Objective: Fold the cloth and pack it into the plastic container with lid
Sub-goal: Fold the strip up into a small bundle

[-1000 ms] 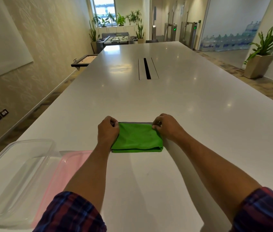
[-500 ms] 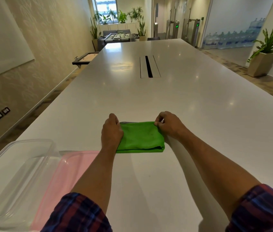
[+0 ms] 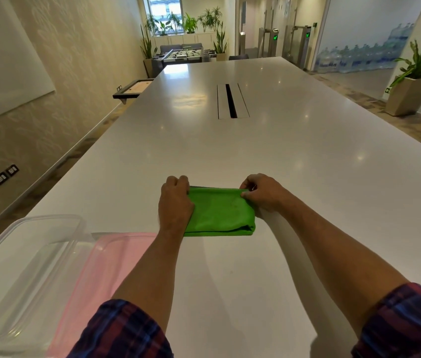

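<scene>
On the white table [image 3: 281, 156] lay the folded green cloth [image 3: 219, 213]. Left hand [image 3: 175, 202] and right hand [image 3: 263, 193] each pinched a far corner. Nearby sat the clear container [image 3: 31, 254] and pink lid [image 3: 116, 257].

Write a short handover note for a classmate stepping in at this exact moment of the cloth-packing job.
Left hand grips the left end of the folded green cloth; right hand pinches its far right corner.
The cloth lies flat on the long white table.
The clear plastic container sits empty at near left, pink lid beside it.
Done: most folding.
Left: finish the fold, pack the cloth, fit the lid.
</scene>
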Motion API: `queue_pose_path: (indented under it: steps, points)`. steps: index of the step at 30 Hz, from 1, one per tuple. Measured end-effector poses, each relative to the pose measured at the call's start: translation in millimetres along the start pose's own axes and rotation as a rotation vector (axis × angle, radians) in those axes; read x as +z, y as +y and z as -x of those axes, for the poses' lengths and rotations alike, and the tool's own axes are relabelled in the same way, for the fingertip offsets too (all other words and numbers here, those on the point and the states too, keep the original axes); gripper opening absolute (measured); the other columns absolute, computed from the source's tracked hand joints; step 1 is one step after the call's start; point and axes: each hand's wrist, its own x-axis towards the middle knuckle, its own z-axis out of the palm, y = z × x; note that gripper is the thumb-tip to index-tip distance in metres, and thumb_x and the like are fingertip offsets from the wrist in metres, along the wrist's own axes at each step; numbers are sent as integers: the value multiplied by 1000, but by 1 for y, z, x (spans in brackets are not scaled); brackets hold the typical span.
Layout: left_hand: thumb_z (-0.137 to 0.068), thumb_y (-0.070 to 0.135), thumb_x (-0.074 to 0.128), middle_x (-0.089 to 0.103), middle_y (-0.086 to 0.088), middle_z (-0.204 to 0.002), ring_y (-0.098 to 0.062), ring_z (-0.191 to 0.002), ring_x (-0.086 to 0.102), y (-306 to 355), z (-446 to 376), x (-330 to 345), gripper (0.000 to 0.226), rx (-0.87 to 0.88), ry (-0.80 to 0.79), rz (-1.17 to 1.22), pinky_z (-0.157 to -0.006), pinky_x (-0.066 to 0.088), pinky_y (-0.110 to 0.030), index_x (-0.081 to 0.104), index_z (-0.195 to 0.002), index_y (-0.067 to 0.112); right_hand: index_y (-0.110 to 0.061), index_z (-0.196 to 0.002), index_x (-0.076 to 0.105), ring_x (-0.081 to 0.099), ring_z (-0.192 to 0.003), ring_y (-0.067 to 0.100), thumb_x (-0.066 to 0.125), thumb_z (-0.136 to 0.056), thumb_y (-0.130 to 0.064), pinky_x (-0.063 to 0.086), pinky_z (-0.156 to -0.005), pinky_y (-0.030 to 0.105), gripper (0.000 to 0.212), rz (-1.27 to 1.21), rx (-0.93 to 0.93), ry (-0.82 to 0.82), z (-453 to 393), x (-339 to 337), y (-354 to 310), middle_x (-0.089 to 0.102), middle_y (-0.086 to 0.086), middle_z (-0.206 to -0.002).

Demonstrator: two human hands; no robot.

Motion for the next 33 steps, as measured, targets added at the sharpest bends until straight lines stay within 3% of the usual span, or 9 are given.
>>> queue_pose_path:
  steps: [3,7,12,20,28,31,33]
  points:
    - [-82,-4,58,57,-14,-94,-32,-87,56,-3,0,1,12,14,-27,-33,-58,39,-33,69,-77,-3,-25,-85,71,60,-80,6,69,-83,-13,44,-63,22,12,-11,26,-35,-1,-2,-3,66,-9,-87]
    - [-78,-10,58,61,-11,-97,-30,-92,57,-2,2,1,20,1,-31,-27,-61,41,-32,75,-84,-2,-20,-82,69,62,-84,14,67,-80,-7,47,-66,26,13,-69,59,10,0,2,-5,67,-7,-87]
    - [-75,-8,54,65,-8,-99,-30,-96,56,0,3,1,26,-10,-50,-49,-60,42,-32,76,-87,-1,-13,-89,68,61,-87,15,73,-87,-13,45,-72,29,6,-124,24,97,5,3,-3,68,-3,-93]
    - [-71,9,60,70,-7,-95,-33,-90,58,2,3,-4,27,-45,-94,-146,-76,48,-40,81,-87,6,-12,-88,67,59,-89,20,68,-92,-11,40,-67,26,4,-88,36,188,2,11,-1,63,1,-94]
    - [-74,15,59,65,-7,-114,-32,-107,52,7,2,-9,34,9,-205,-306,-90,37,-39,80,-99,13,-15,-112,75,60,-103,30,51,-100,-11,48,-86,33,28,116,38,150,7,18,-3,53,12,-116]
    - [-77,18,57,64,-9,-132,-29,-123,52,16,3,-11,37,93,-201,-332,-104,32,-40,79,-104,9,-20,-133,64,55,-119,33,47,-104,-24,47,-99,42,34,184,83,124,14,14,-15,52,15,-128]
    - [-81,18,55,64,-10,-138,-27,-130,54,26,6,-11,42,193,-181,-266,-109,33,-41,75,-115,6,-19,-142,55,53,-121,34,46,-104,-30,49,-97,45,40,298,50,220,21,15,-30,54,15,-132]
